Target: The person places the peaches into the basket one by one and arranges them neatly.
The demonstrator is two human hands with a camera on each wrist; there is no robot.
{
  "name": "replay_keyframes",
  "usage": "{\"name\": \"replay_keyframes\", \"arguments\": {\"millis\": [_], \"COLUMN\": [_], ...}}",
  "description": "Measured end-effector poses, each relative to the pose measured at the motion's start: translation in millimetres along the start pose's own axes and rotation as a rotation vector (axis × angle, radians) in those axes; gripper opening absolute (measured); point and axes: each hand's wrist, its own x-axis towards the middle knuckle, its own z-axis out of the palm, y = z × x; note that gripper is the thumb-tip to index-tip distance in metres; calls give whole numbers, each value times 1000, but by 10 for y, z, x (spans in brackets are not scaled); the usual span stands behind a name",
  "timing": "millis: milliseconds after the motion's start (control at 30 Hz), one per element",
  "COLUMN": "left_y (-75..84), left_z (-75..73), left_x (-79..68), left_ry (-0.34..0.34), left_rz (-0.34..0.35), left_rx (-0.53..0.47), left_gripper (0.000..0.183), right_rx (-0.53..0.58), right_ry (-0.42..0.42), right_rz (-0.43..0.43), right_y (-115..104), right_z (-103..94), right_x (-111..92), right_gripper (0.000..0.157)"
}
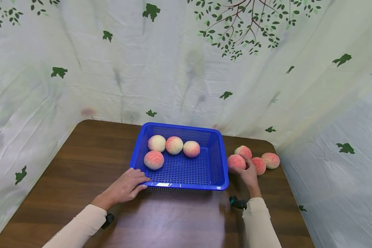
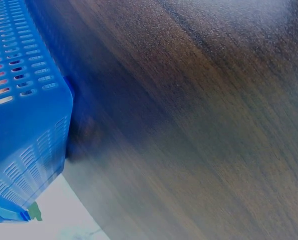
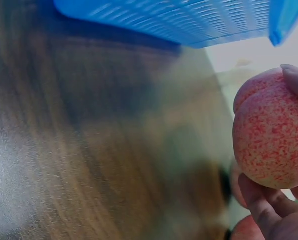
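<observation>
A blue plastic basket with perforated walls stands on the table, several pink-and-cream peaches gathered in its left half. My left hand holds its front rim near the left corner, fingers over the edge and thumb in front. To the right of the basket, my right hand grips a pink peach between thumb and fingers. In the right wrist view this speckled peach shows its crease, with the thumb on one side and fingertips on the other. The left wrist view shows the basket's wall, the left hand mostly hidden.
More peaches lie close around the right hand: one behind, one beside it and one farther right. The brown wooden table meets a pale leaf-printed curtain at its back and sides.
</observation>
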Motion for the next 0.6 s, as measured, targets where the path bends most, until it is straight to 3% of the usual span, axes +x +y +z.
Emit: {"name": "replay_keyframes", "arguments": {"millis": [233,600], "left_y": [4,-10], "left_z": [-3,13], "left_x": [8,14], "left_ry": [-5,33], "left_rz": [1,42], "left_rx": [13,5], "left_gripper": [17,16], "right_rx": [53,112], "right_ry": [30,65], "right_rz": [40,23], "right_y": [-132,-351], "right_z": [-115,-158], "right_x": [-109,-252], "right_gripper": [75,78]}}
